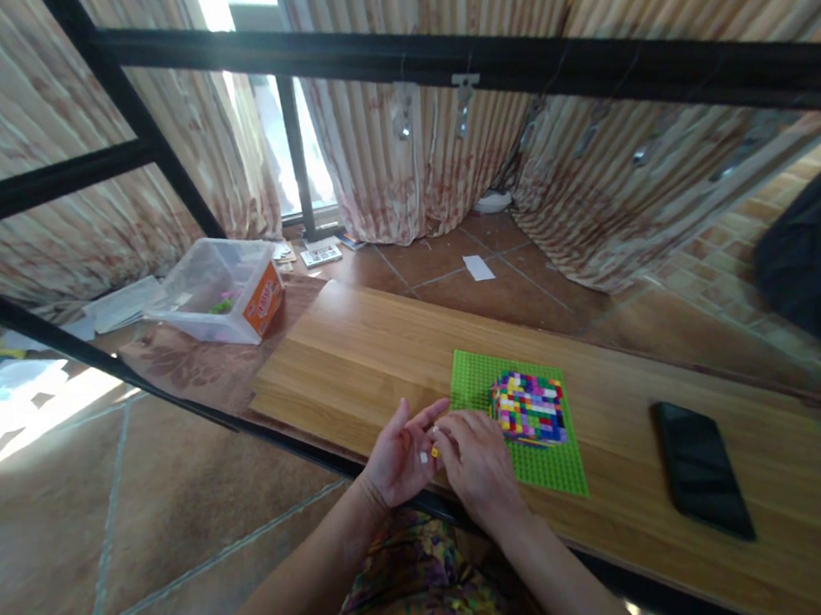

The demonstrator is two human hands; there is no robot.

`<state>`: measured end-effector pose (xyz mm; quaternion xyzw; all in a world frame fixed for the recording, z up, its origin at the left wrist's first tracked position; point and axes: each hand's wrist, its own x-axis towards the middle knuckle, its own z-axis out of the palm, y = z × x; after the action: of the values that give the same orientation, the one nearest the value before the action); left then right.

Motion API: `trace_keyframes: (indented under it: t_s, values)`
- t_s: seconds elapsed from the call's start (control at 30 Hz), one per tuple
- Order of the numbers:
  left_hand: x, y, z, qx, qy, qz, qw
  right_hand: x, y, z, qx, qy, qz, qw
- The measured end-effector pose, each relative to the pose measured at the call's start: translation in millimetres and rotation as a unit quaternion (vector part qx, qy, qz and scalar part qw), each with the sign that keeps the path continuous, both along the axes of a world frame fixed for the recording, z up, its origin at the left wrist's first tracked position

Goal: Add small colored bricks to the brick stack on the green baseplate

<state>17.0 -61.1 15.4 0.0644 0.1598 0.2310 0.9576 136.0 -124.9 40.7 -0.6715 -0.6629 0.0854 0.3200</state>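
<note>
My left hand [398, 458] is turned palm up, its thumb and fingers apart. On its palm lie a tiny white toy brick [423, 457] and a tiny yellow toy brick [435, 453]. Over that palm, my right hand [478, 460] has its fingertips pinched together, with a small white brick [436, 430] showing at the tips. Just beyond my right hand, a green baseplate [545, 473] rests on the wooden tabletop. A block of many-coloured bricks [530, 408] stands on the baseplate; my right hand hides part of the plate's left side.
A black phone [702, 469] lies on the wooden table [356, 355] to the right. Beyond the table's left end stands a clear plastic bin [216, 293] with an orange label. A black metal frame [422, 49] crosses ahead, with curtains [428, 154] behind it.
</note>
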Motion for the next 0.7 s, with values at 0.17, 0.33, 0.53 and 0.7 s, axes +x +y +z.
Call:
trace_keyframes:
  t_s: [0.17, 0.33, 0.53, 0.7]
  values:
    - [1.2, 0.1, 1.0, 0.009, -0.018, -0.003, 1.000, 19.8, -11.2, 24.4, -0.008, 0.156, -0.046, 0.987]
    - [1.7, 0.6, -3.3, 0.023, -0.007, -0.005, 1.000, 63.0, -17.6, 32.2, 0.011, 0.224, -0.139, 0.965]
    - [1.6, 0.0, -5.7, 0.035, -0.003, -0.005, 0.999, 101.1, -12.6, 33.5, 0.032, 0.094, -0.156, 0.983]
    - [1.4, -0.6, -6.0, 0.039, -0.005, -0.006, 0.999, 108.1, -2.9, 29.4, 0.023, -0.016, -0.100, 0.995]
